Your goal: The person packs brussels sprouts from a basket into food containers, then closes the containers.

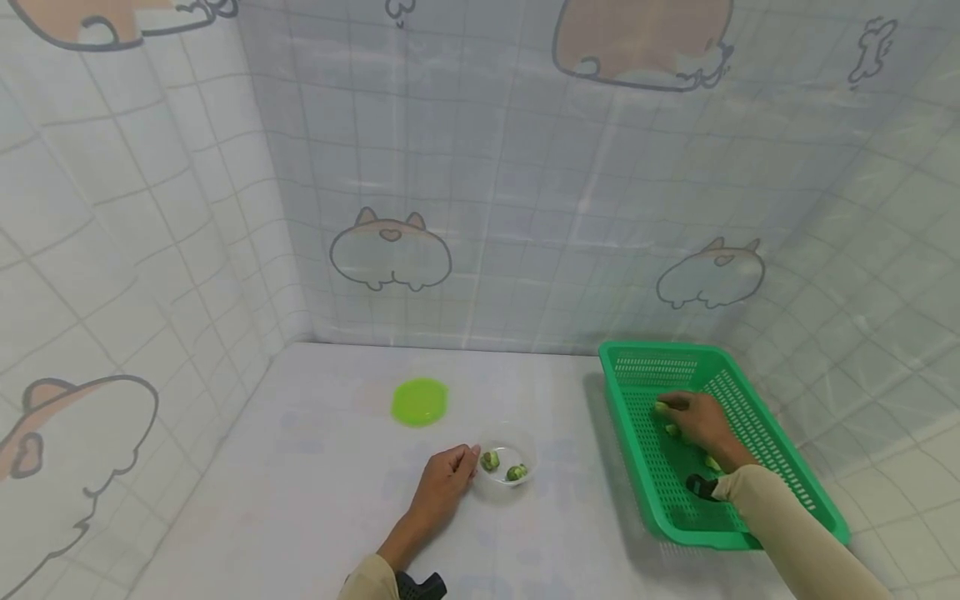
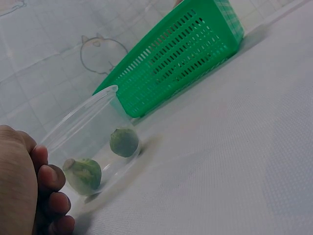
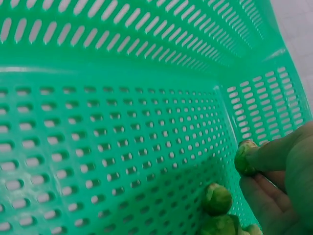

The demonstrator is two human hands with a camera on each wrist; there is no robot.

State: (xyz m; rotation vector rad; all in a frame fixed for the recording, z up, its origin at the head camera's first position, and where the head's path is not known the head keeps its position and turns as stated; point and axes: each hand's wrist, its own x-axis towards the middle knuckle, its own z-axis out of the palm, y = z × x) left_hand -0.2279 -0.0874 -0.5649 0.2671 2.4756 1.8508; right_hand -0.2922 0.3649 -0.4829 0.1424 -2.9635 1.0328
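My left hand (image 1: 441, 485) pinches the rim of a round clear plastic tub (image 1: 506, 456) between thumb and curled fingers. Two green Brussels sprouts lie inside, one (image 2: 84, 176) close by my fingertips and another (image 2: 124, 142) on the tub's far side. On the right, my other hand (image 1: 701, 421) reaches down into a green slotted basket (image 1: 628, 467). Its thumb and fingers pinch a single sprout (image 3: 245, 157) near the basket's end wall. Below that one, more sprouts (image 3: 217, 199) rest on the basket floor, partly cut off by the right wrist view's edge.
A bright green round lid (image 1: 420, 402) lies flat on the white table cover (image 1: 322, 467), behind and left of the tub. A sheet with grid lines and cartoon dogs (image 1: 517, 183) hangs at the back and both sides. The basket stands near the right sheet.
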